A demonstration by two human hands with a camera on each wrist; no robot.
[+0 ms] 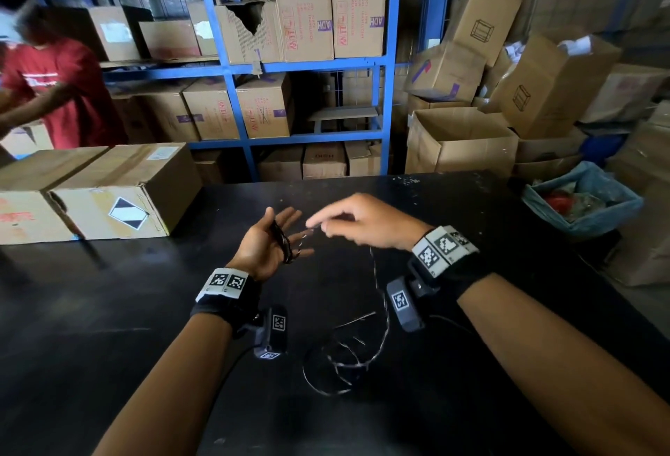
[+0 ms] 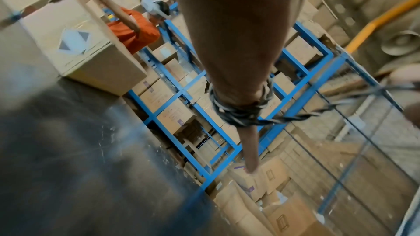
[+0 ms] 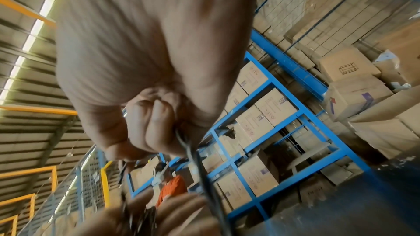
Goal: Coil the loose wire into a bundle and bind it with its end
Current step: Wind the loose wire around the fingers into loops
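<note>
A thin black-and-white twisted wire runs between both hands above the black table [image 1: 145, 310]. My left hand [image 1: 270, 241] is held palm up with straight fingers, and several turns of the wire form a coil [image 1: 284, 243] around them. The left wrist view shows this coil [image 2: 240, 112] wound tight round the fingers. To the right, my right hand [image 1: 321, 226] pinches the wire [image 3: 193, 153] between thumb and fingers, close to the left fingertips. From there the wire hangs down to a loose tangle [image 1: 348, 357] lying on the table between my forearms.
Two sealed cardboard boxes [image 1: 119, 191] stand on the table's left part. Blue shelving [image 1: 304, 67] full of cartons is behind the table. A person in a red shirt [image 1: 54, 93] works at the far left. Open cartons and a blue-lined bin [image 1: 583, 202] stand at right.
</note>
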